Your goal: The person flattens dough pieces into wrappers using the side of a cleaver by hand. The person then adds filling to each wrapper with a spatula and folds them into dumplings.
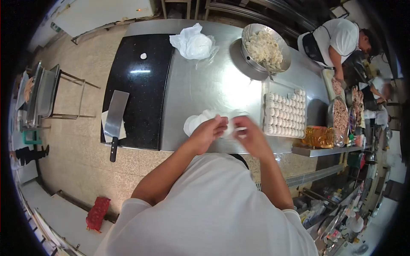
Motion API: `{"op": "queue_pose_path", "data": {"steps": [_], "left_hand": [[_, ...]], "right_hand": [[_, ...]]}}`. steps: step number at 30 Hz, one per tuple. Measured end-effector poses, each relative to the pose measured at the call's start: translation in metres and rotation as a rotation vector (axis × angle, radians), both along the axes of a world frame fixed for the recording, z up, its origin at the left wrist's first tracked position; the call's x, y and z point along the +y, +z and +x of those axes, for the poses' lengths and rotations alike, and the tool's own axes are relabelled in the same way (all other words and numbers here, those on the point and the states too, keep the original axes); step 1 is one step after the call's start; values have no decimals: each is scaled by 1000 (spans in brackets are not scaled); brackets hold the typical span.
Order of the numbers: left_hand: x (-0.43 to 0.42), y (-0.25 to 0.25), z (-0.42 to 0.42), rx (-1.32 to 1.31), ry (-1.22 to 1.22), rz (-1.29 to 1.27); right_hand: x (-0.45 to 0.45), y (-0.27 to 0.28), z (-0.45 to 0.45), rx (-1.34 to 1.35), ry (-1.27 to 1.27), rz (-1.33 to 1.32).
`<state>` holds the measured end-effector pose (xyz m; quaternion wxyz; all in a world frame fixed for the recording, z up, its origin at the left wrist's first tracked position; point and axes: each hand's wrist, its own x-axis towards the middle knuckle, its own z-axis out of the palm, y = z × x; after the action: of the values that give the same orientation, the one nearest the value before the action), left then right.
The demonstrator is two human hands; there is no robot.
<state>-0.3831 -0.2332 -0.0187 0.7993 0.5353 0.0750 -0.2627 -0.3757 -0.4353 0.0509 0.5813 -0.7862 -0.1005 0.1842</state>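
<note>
My left hand [209, 133] is over the near edge of the steel table, its fingers curled together and whatever they hold hidden. Close on its right is my right hand [252, 138], fingers bent and smeared by motion. Pale, thin material shows between the two hands, too blurred to make out. Round white dough wrappers [191, 124] lie overlapping on the steel just beyond and left of my left hand. To the right of my hands stands a clear plastic tray [265, 112] with rows of white, pleated dumplings [285, 112].
A steel bowl of pale filling [264, 48] stands at the back beside a white plastic bag [193, 42]. On the black board [143, 91] lie a cleaver [116, 115] and a small dough piece [143, 56]. An oil bottle [318, 136] lies right; a co-worker [337, 40] handles meat.
</note>
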Motion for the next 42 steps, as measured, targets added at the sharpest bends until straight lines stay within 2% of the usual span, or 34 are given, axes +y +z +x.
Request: {"op": "queue_pose_path", "data": {"steps": [1, 2, 3, 6, 8, 9, 11, 13, 14, 16, 22, 26, 28, 29, 30, 31, 32, 33, 34, 36, 38, 39, 40, 41, 42], "left_hand": [[2, 8, 6, 268, 100, -236], [5, 14, 12, 536, 200, -471], [20, 20, 16, 342, 22, -629], [34, 46, 24, 271, 140, -802], [40, 52, 26, 265, 114, -761], [41, 52, 27, 200, 28, -752], [39, 54, 26, 132, -60, -743], [39, 56, 26, 13, -134, -420], [42, 56, 25, 25, -139, -413], [46, 59, 20, -56, -149, -127], [36, 33, 13, 51, 31, -226], [25, 33, 14, 63, 63, -304], [20, 40, 19, 9, 45, -158], [18, 41, 22, -3, 56, -159], [15, 43, 23, -40, 3, -40], [11, 46, 23, -72, -51, 85], [5, 52, 22, -80, -48, 100], [-2, 60, 19, -215, -95, 193], [-9, 66, 17, -348, -143, 285], [-26, 76, 20, -360, -192, 310], [-45, 97, 24, -450, -394, 438], [-59, 96, 21, -584, -346, 411], [-69, 100, 21, -589, -341, 428], [-78, 104, 20, -850, -485, 643], [-86, 110, 23, -1100, -635, 860]], "right_hand": [[27, 30, -1, -197, 270, -92], [42, 40, -3, -363, 301, -208], [46, 42, -2, -343, 128, -190], [30, 26, 8, -205, -304, -98], [28, 20, 15, 5, -409, 161], [29, 21, 15, -6, -412, 154], [35, 19, 15, 416, -361, 571], [46, 21, 15, 375, -372, 575], [50, 18, 12, 343, -387, 574], [51, 7, 6, 350, -459, 616], [37, 0, 0, 365, -513, 480], [31, -3, -4, 440, -491, 551], [17, -5, 5, 375, -295, 296], [6, -12, 12, 251, -255, 113], [-5, -9, 24, 243, -241, 115], [-16, -4, 40, -21, -244, -113], [-27, 0, 57, -287, -255, -330], [-41, 4, 76, -588, -239, -497], [-52, 9, 94, -763, -253, -647], [-70, 18, 130, -1023, -251, -903], [-96, 3, 161, -999, -150, -1047], [-104, -4, 170, -992, -149, -1036], [-108, -9, 185, -707, -65, -1011], [-111, -13, 200, -427, 22, -971], [-114, -19, 213, -437, 26, -953]]}}
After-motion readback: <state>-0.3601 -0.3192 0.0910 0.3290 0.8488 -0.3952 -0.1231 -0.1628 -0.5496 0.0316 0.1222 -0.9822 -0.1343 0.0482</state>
